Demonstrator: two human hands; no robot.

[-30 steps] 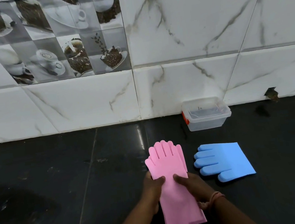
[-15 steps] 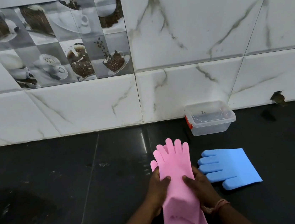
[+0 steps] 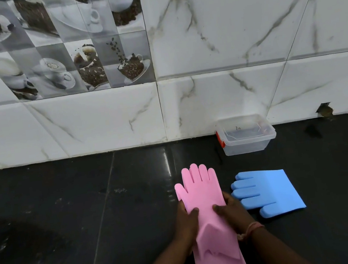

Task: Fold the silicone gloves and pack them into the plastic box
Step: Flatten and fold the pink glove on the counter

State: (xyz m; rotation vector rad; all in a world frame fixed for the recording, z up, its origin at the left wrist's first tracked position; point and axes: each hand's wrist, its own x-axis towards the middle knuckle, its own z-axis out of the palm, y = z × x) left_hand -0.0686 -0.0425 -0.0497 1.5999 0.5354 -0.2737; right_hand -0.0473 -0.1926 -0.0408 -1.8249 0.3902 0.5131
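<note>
A pink silicone glove (image 3: pixel 202 192) lies on the black counter (image 3: pixel 70 221) with its fingers pointing toward the wall. My left hand (image 3: pixel 187 222) grips its left edge and my right hand (image 3: pixel 233 212) grips its right edge, thumbs on top. The glove's cuff part is lifted and bent between my hands. More pink material lies flat beneath, near me. A blue silicone glove (image 3: pixel 268 192) lies flat to the right, fingers pointing left. The clear plastic box (image 3: pixel 245 135) with a red latch stands against the wall with its lid on.
A white marble-tiled wall (image 3: pixel 225 59) rises behind the counter, with coffee-picture tiles at upper left. A small chipped hole (image 3: pixel 325 111) marks the wall base at right. A dull smear covers the counter at lower left.
The pink glove's cuff part has risen and buckled between my hands, and the glove has shifted slightly toward the wall. The blue glove and box have not moved.
</note>
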